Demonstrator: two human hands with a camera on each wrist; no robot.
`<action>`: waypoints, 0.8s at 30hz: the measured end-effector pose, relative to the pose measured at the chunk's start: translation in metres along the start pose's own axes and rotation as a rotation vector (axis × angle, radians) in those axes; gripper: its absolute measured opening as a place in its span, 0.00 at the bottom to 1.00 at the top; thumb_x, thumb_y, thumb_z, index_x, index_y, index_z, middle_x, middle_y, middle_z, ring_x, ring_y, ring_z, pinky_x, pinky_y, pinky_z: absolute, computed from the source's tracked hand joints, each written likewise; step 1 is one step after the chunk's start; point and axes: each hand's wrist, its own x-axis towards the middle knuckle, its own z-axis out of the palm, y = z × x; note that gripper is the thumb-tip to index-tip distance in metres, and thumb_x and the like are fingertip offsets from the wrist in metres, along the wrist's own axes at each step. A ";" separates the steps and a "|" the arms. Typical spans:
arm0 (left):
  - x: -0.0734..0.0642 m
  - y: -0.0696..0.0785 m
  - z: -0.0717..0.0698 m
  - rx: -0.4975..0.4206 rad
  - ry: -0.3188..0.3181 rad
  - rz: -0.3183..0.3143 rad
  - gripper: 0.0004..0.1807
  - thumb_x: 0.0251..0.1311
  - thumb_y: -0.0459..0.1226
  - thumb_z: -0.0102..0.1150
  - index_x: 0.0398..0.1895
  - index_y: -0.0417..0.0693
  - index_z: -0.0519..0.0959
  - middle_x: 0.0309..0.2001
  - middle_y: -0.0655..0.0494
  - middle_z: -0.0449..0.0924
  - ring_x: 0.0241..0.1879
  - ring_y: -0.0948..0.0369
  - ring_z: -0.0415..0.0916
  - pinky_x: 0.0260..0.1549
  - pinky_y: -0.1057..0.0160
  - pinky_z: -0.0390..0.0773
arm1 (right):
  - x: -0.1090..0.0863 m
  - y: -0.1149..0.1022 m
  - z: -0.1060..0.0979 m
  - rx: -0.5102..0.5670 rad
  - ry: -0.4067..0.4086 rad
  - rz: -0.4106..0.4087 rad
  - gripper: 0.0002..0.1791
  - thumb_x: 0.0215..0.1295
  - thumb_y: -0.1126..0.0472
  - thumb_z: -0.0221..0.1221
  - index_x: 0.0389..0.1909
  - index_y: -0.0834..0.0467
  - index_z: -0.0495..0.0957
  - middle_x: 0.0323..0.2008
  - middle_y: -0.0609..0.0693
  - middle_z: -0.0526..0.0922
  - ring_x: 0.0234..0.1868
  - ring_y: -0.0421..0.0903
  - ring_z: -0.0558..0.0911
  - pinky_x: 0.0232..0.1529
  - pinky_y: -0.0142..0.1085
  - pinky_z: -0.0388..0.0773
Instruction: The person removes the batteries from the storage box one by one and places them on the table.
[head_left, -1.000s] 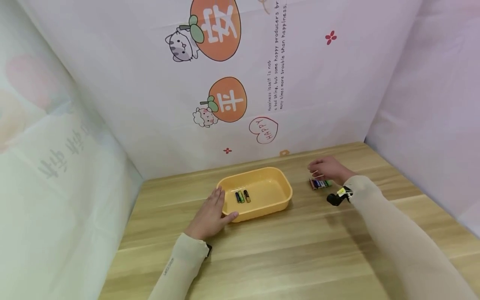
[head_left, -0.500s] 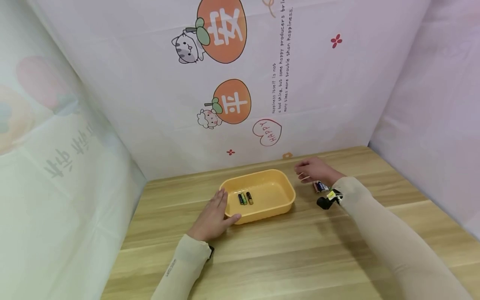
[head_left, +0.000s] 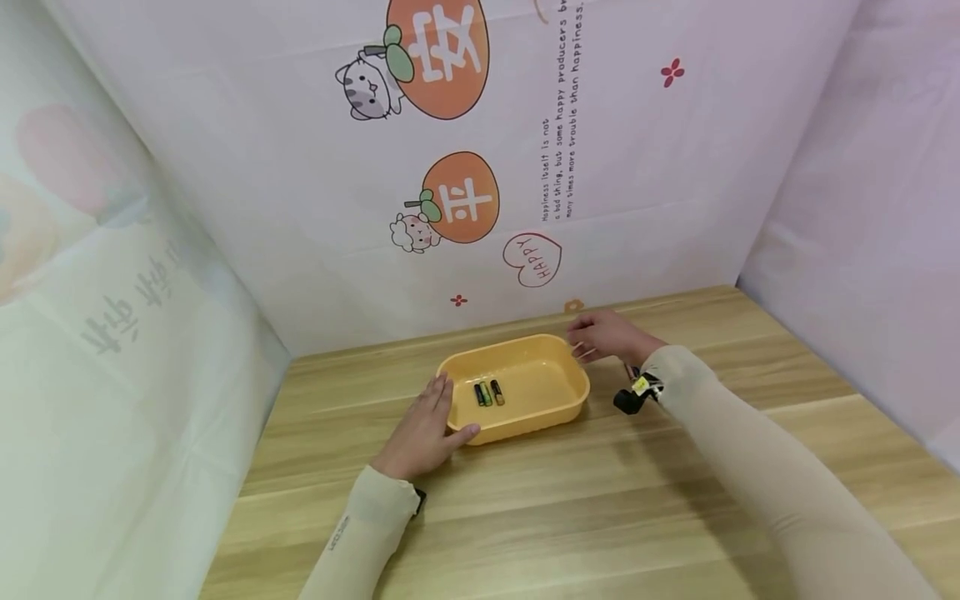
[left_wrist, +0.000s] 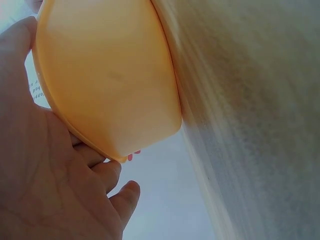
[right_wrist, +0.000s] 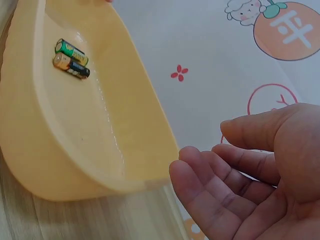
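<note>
A yellow plastic basin (head_left: 536, 414) stands on the table. Three small batteries (head_left: 489, 392) lie side by side in its left part; the right wrist view shows a green one (right_wrist: 71, 52) and a black and copper one (right_wrist: 71, 65). My left hand (head_left: 420, 433) rests against the basin's left end, fingers along the rim and thumb at the front side. At the right end of the basin is my right hand (head_left: 606, 335), fingertips by the rim. Seen from the right wrist, its fingers (right_wrist: 220, 200) are loosely bent and nothing shows between thumb and fingers.
More batteries (head_left: 630, 372) lie on the table right of the basin, mostly hidden behind my right wrist. A printed white cloth (head_left: 637, 208) hangs at the back, with others at both sides. Bare wood table (head_left: 555, 517) stretches in front of the basin.
My right hand has moved left, from above the row of batteries on the right to the basin's right rim. My left hand stays on the basin, and the three batteries inside lie as before.
</note>
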 end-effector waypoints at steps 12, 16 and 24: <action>0.000 0.001 0.000 -0.003 -0.001 -0.004 0.56 0.63 0.72 0.32 0.76 0.36 0.43 0.77 0.45 0.36 0.75 0.53 0.32 0.70 0.53 0.45 | 0.012 -0.004 0.019 -0.032 -0.025 -0.031 0.20 0.71 0.63 0.56 0.57 0.73 0.71 0.50 0.70 0.76 0.43 0.56 0.83 0.42 0.44 0.82; -0.001 0.001 0.001 -0.002 -0.001 -0.005 0.56 0.63 0.72 0.32 0.76 0.37 0.43 0.77 0.45 0.36 0.75 0.53 0.33 0.70 0.54 0.45 | 0.012 -0.009 0.029 -0.041 -0.049 -0.032 0.19 0.71 0.62 0.56 0.55 0.71 0.73 0.48 0.67 0.78 0.41 0.53 0.83 0.41 0.43 0.82; -0.001 0.000 0.000 -0.003 -0.005 -0.010 0.56 0.62 0.72 0.31 0.77 0.37 0.43 0.77 0.45 0.36 0.75 0.54 0.33 0.70 0.54 0.44 | 0.017 -0.012 0.046 -0.031 -0.071 -0.033 0.15 0.70 0.64 0.57 0.51 0.71 0.76 0.43 0.63 0.79 0.39 0.53 0.84 0.40 0.44 0.83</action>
